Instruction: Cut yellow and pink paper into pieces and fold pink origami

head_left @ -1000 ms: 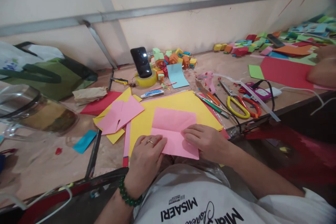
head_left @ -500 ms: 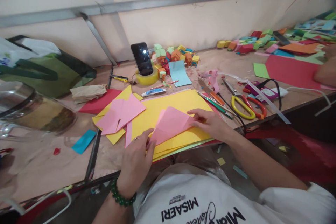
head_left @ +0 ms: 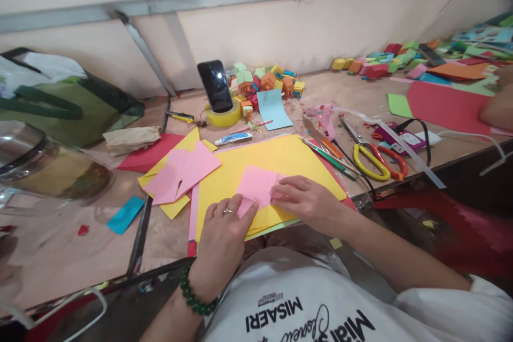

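A folded piece of pink paper point(head_left: 257, 184) lies on a stack of yellow paper sheets point(head_left: 316, 157) at the table's front edge. My left hand point(head_left: 224, 230), with a ring and a green bead bracelet, holds the pink paper's lower left corner between thumb and fingers. At the right edge, my right hand point(head_left: 306, 200) has its fingers closed on the same paper; its thumb is partly hidden. Left of the stack are cut pink pieces point(head_left: 184, 168) overlapping yellow ones. Pencils point(head_left: 331, 157) rest along the stack's right side.
Scissors point(head_left: 371, 157) and a pink glue gun point(head_left: 325, 117) lie to the right. A phone point(head_left: 215, 85) leans upright in a yellow tape roll point(head_left: 224, 116), near small paper boxes point(head_left: 266, 83). A glass pitcher point(head_left: 60, 176) stands left. Another person's hand point(head_left: 499, 109) touches red paper.
My right hand has moved left and down, bringing the paper's right corner inward. The pink paper looks smaller and squarer. My left hand has shifted right over its lower left corner.
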`<state>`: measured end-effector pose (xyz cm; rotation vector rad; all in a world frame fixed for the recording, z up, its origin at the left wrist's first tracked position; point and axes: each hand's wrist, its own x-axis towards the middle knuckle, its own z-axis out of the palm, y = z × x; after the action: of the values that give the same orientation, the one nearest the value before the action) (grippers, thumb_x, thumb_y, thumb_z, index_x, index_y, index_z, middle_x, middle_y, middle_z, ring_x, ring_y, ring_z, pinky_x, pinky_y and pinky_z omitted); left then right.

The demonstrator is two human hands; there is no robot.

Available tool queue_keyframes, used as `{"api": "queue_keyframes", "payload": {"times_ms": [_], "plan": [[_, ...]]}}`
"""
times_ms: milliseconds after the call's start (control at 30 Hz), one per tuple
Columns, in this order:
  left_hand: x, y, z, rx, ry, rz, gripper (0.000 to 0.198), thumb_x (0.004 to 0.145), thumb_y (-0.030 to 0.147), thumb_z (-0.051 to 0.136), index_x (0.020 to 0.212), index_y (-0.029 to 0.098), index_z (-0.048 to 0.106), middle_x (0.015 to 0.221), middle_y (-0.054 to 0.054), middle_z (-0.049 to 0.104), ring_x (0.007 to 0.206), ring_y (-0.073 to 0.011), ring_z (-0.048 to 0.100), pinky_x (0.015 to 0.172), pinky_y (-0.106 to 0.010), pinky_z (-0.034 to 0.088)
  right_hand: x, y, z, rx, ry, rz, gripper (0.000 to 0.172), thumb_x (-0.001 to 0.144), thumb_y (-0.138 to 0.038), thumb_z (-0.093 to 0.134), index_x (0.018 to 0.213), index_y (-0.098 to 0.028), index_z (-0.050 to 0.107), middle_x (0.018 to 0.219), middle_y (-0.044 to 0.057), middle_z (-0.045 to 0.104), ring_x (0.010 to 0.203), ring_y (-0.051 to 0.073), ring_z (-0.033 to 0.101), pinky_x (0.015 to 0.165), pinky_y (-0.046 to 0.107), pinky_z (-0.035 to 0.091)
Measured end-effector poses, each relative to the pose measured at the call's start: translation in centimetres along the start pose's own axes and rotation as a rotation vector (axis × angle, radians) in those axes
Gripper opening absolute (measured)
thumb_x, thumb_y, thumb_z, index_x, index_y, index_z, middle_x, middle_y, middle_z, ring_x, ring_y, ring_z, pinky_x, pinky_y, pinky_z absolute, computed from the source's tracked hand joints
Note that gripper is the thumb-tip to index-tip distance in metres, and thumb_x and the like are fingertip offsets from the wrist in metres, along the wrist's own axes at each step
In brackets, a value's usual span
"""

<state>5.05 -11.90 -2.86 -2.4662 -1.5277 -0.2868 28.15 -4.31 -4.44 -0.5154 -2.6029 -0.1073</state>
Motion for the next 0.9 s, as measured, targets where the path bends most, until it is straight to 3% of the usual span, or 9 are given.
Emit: {"api": "queue_keyframes", "payload": {"times_ms": [133,267,367,500,600,667,767,900], "plan": [[-1.2,-0.7,-0.9,-0.037,0.007,-0.010,0.053,0.077,0.000,0.044,0.117,0.026,0.066,0.114,-0.012,0.066,0.095,-0.0272,0.058,0.077,-0.040,0.047,-2.4,0.9,0.1,-0.002,-0.083,0.152,0.026,0.094,-0.014,0.048,0.111,-0.021,0.066,0.114,0.008,0.067,0.106,0.022,0.056,0.087,0.038,0.052],[-3.8,-1.8,-1.1,-0.038,0.061,-0.067,0.049,0.078,0.002,0.043,0.112,0.025,0.069,0.109,-0.012,0.067,0.092,-0.0281,0.058,0.078,-0.044,0.048,-4.3,1.5,-1.4,-0.098,-0.051,0.305,0.031,0.091,-0.007,0.046,0.106,-0.020,0.068,0.108,0.009,0.070,0.096,0.022,0.059,0.080,0.036,0.054],[-5.0,-2.4,-0.7,-0.143,0.065,-0.130,0.043,0.080,0.006,0.044,0.108,0.026,0.070,0.110,-0.011,0.066,0.097,-0.0279,0.059,0.085,-0.047,0.048,-4.5,1.3,-2.3,-0.133,-0.024,0.333,0.033,0.090,-0.005,0.042,0.106,-0.019,0.068,0.105,0.009,0.071,0.092,0.022,0.060,0.079,0.035,0.055],[-3.7,-2.5,0.2,-0.320,0.022,-0.271,0.038,0.086,0.023,0.051,0.123,0.023,0.061,0.115,-0.011,0.063,0.102,-0.0267,0.059,0.089,-0.044,0.048,-4.4,0.9,-1.9,-0.139,0.015,0.343,0.033,0.088,-0.004,0.042,0.102,-0.018,0.069,0.099,0.010,0.071,0.090,0.022,0.060,0.077,0.036,0.056],[-1.8,-2.1,0.5,-0.429,0.006,-0.390,0.061,0.083,0.033,0.060,0.139,0.016,0.045,0.100,-0.009,0.066,0.092,-0.0249,0.062,0.081,-0.041,0.051,-4.5,0.8,-1.3,-0.160,0.034,0.358,0.035,0.085,-0.003,0.043,0.102,-0.020,0.068,0.101,0.010,0.071,0.091,0.022,0.061,0.075,0.036,0.057],[-1.0,-1.8,0.3,-0.511,0.015,-0.433,0.065,0.080,0.031,0.062,0.140,0.012,0.043,0.088,-0.005,0.066,0.081,-0.0216,0.063,0.075,-0.036,0.052,-4.5,0.7,-1.2,-0.158,0.041,0.367,0.035,0.085,-0.002,0.043,0.102,-0.020,0.067,0.102,0.010,0.070,0.092,0.022,0.062,0.076,0.036,0.057],[-0.8,-1.3,-0.3,-0.529,0.118,-0.399,0.052,0.081,0.027,0.060,0.131,0.015,0.054,0.083,-0.003,0.065,0.076,-0.0191,0.062,0.070,-0.032,0.051,-4.1,0.4,-1.5,-0.108,0.036,0.416,0.035,0.086,-0.004,0.042,0.107,-0.021,0.065,0.103,0.010,0.069,0.095,0.022,0.063,0.079,0.037,0.058],[-1.4,-0.7,-0.8,-0.375,0.240,-0.272,0.036,0.087,0.023,0.054,0.121,0.023,0.063,0.084,-0.004,0.064,0.076,-0.0190,0.060,0.068,-0.031,0.047,-2.7,0.1,-1.9,-0.013,0.053,0.474,0.044,0.083,-0.007,0.045,0.124,-0.018,0.055,0.114,0.013,0.065,0.105,0.025,0.061,0.086,0.042,0.056]]}}
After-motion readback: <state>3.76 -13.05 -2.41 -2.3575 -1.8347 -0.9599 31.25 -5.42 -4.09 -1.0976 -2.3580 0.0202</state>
